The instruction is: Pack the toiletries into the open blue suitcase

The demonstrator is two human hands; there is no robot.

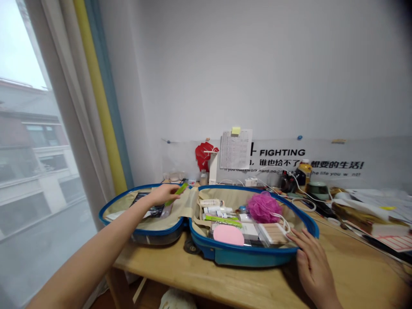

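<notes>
An open blue suitcase lies on a wooden desk, both halves spread flat. My left hand reaches over the left half and is closed on a green tube-like item. My right hand lies flat, fingers spread, against the right front rim of the suitcase. The right half holds a pink bath pouf, a pink round pad, white bottles, a green tube and a pack of wooden sticks.
A window with curtains is at the left. Along the wall stand a red ornament, a pinned paper sheet, a yellow-capped bottle and a green cup. Papers and books clutter the desk's right.
</notes>
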